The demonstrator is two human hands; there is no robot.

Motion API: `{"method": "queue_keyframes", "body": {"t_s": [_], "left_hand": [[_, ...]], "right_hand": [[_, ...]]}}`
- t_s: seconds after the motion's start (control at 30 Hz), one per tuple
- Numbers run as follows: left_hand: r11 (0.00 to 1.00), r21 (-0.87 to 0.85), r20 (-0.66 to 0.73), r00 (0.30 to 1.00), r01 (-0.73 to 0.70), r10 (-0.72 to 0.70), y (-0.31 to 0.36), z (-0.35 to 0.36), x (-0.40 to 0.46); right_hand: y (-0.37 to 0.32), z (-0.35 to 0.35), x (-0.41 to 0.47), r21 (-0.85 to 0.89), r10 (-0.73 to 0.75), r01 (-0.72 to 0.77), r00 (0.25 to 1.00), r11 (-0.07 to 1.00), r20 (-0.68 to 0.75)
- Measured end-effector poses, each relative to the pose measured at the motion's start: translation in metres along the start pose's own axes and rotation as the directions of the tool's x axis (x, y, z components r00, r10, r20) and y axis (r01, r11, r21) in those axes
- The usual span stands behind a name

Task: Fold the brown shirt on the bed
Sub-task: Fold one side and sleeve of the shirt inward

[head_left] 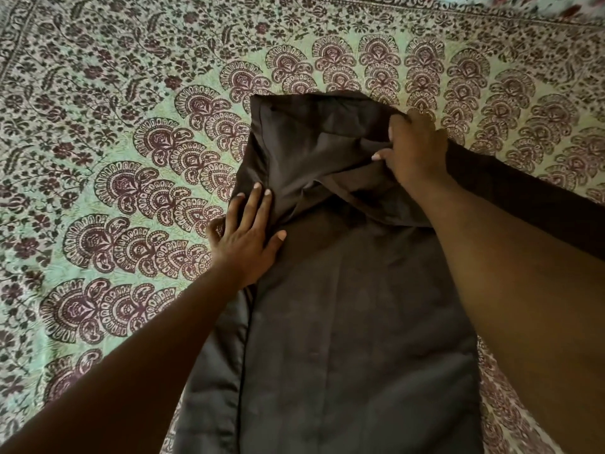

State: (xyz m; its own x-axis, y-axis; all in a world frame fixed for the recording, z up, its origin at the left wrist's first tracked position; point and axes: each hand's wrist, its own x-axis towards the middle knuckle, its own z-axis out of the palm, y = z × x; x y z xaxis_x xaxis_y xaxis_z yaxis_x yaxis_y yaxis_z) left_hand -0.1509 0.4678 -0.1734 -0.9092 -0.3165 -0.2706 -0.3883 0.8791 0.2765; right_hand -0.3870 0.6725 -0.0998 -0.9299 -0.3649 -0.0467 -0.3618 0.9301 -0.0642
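The brown shirt (343,322) lies lengthwise on the bed, its body running from the bottom edge up to the middle of the view. Its upper part is bunched and partly folded over. One sleeve stretches off to the right, under my right forearm. My left hand (245,237) presses flat with spread fingers on the shirt's left edge, near the shoulder. My right hand (414,149) is closed on a fold of the fabric at the shirt's upper right.
The bed is covered by a green bedspread (114,142) with dark red paisley and leaf patterns, spreading wide to the left and beyond the shirt. A light floral cloth (556,4) shows at the top right corner.
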Motion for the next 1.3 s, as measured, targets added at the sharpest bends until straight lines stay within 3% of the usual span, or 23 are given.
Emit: {"method": "queue_keyframes", "body": {"t_s": [0.13, 0.23, 0.33, 0.4, 0.57, 0.73, 0.83, 0.97, 1.03, 1.13, 1.23, 1.3], "left_hand": [[0.992, -0.126, 0.100, 0.994, -0.024, 0.037, -0.007, -0.007, 0.006], [0.956, -0.287, 0.009, 0.998, -0.061, 0.066, -0.011, -0.018, -0.001], [0.969, -0.205, -0.208, 0.974, -0.134, 0.091, -0.015, -0.020, -0.028], [0.958, -0.262, -0.298, 0.954, -0.118, 0.036, -0.022, -0.012, -0.050], [0.921, -0.376, -0.311, 0.950, -0.107, -0.016, -0.044, 0.008, -0.109], [0.962, -0.228, -0.296, 0.952, -0.152, 0.080, -0.056, 0.018, -0.163], [0.979, -0.166, -0.273, 0.959, -0.122, 0.073, -0.061, 0.030, -0.190], [0.977, -0.141, -0.230, 0.965, -0.163, 0.127, -0.061, 0.043, -0.224], [0.967, -0.135, -0.232, 0.956, -0.214, 0.179, -0.063, 0.048, -0.242], [0.951, -0.123, -0.240, 0.938, -0.284, 0.249, -0.067, 0.051, -0.269], [0.915, -0.127, -0.191, 0.915, -0.383, 0.357, -0.071, 0.056, -0.300], [0.896, -0.165, -0.141, 0.908, -0.413, 0.393, -0.074, 0.058, -0.321]], "right_hand": [[-0.030, 0.016, -0.026, -0.070, -0.046, 0.036, 0.986, 0.997, -0.157], [-0.057, 0.030, -0.061, -0.019, -0.245, 0.248, 0.941, 0.969, -0.235], [-0.067, 0.045, -0.089, -0.085, -0.595, 0.588, 0.794, 0.804, -0.126], [-0.066, 0.050, -0.090, -0.139, -0.689, 0.680, 0.724, 0.720, -0.030], [-0.059, 0.043, -0.075, -0.213, -0.544, 0.523, 0.838, 0.825, -0.048], [-0.058, 0.035, -0.088, -0.271, -0.479, 0.471, 0.877, 0.839, 0.043], [-0.068, 0.040, -0.122, -0.246, -0.423, 0.407, 0.906, 0.880, -0.014], [-0.101, 0.057, -0.185, -0.042, -0.346, 0.343, 0.934, 0.938, -0.091], [-0.122, 0.067, -0.216, 0.188, -0.283, 0.281, 0.959, 0.941, -0.016], [-0.155, 0.075, -0.262, 0.481, -0.238, 0.171, 0.968, 0.860, 0.081], [-0.182, 0.073, -0.308, 0.546, -0.223, 0.084, 0.956, 0.834, 0.193], [-0.191, 0.070, -0.332, 0.531, -0.114, -0.032, 0.964, 0.847, 0.239]]}}
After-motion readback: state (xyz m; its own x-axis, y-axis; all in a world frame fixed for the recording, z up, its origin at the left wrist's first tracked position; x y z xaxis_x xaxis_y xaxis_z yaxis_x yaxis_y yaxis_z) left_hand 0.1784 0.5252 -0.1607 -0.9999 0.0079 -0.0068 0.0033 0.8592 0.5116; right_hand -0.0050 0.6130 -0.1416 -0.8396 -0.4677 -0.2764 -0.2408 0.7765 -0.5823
